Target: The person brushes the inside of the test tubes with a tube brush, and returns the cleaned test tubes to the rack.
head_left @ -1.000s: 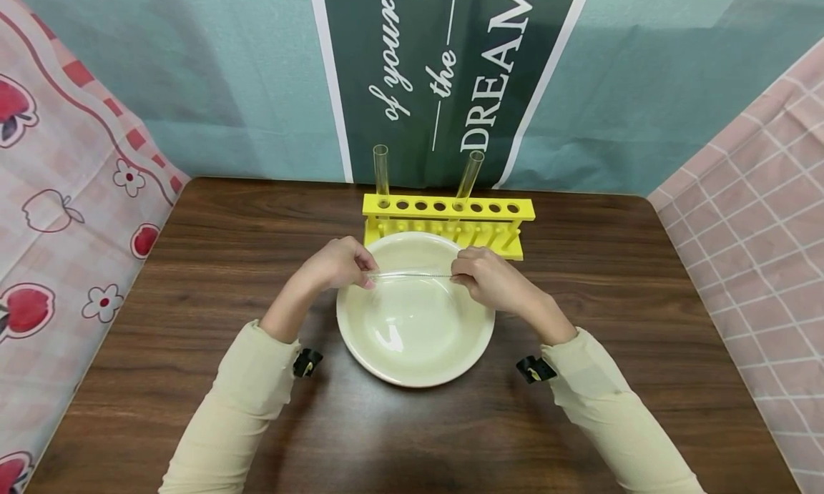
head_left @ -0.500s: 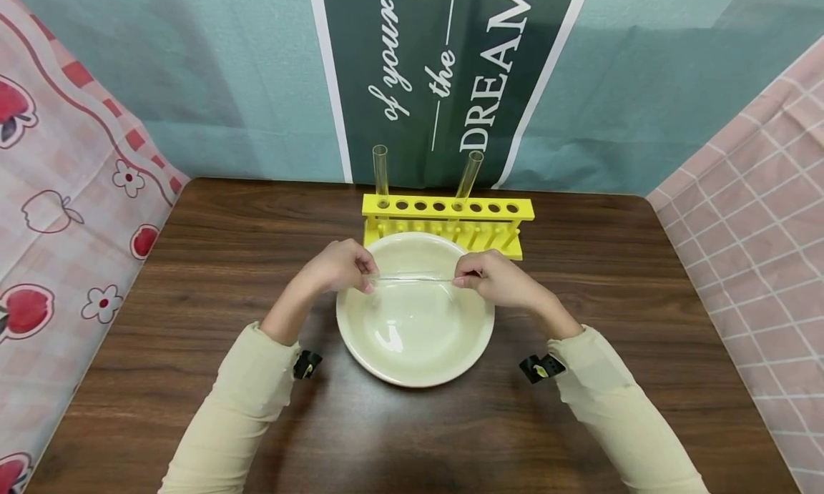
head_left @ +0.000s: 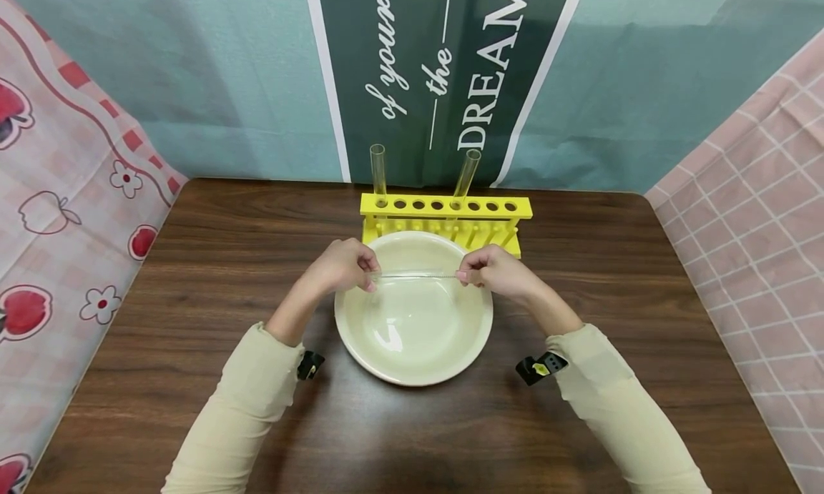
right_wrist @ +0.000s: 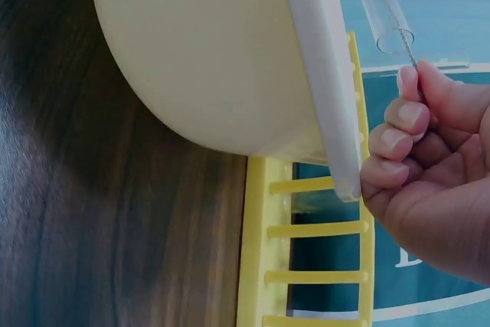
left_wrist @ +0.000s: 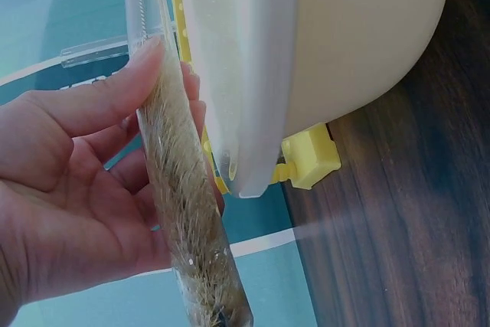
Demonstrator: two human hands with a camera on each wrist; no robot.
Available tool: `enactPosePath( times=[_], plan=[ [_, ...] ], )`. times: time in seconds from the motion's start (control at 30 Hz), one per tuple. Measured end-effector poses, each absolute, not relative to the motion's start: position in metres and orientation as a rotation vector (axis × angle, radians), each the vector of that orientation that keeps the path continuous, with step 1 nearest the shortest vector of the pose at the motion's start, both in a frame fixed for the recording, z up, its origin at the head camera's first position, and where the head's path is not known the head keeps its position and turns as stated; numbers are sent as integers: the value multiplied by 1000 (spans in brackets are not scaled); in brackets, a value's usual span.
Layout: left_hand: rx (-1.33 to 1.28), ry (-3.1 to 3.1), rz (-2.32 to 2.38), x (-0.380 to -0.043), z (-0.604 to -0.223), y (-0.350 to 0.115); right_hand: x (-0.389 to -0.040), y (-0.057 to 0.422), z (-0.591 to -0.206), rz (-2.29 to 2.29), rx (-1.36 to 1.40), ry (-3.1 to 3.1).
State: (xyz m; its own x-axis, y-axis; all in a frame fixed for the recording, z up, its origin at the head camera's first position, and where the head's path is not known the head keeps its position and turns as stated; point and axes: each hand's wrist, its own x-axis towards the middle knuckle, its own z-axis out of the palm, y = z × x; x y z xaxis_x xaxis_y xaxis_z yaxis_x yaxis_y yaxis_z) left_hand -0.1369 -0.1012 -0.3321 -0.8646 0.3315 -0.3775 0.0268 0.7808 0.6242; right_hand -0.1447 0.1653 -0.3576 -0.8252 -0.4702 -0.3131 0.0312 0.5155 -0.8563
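In the head view both hands are over a cream basin (head_left: 412, 344). My left hand (head_left: 344, 264) grips a clear glass test tube (right_wrist: 377, 1) held level above the basin's far part. Inside the tube, the tan bristles of a test tube brush (left_wrist: 184, 197) lie along the stretch in the left hand. The twisted wire handle (right_wrist: 406, 47) of the brush comes out of the tube's open mouth. My right hand (right_wrist: 440, 143) pinches that wire between thumb and forefinger, close outside the mouth; the wire's end is hidden in the hand.
Behind the basin stands a yellow test tube rack (head_left: 444, 206). An upright tube (head_left: 378, 176) fills its left end, and a tilted tube (head_left: 466, 179) leans in a middle hole. A dark wooden table (head_left: 611, 279) lies beneath, with cloth backdrops on three sides.
My right hand has shifted slightly to the right, away from the left hand, still pinching the wire. The left hand stays nearly in place with the test tube.
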Motion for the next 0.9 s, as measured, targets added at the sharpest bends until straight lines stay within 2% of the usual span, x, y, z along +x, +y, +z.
enactPosePath(
  times=[0.4, 0.9],
  plan=[
    [268, 2596, 852, -130, -336, -103, -145, 160, -356, -1319, -197, 2222],
    [306, 2691, 806, -125, -340, -98, -149, 171, -361, -1425, -203, 2155]
  ],
)
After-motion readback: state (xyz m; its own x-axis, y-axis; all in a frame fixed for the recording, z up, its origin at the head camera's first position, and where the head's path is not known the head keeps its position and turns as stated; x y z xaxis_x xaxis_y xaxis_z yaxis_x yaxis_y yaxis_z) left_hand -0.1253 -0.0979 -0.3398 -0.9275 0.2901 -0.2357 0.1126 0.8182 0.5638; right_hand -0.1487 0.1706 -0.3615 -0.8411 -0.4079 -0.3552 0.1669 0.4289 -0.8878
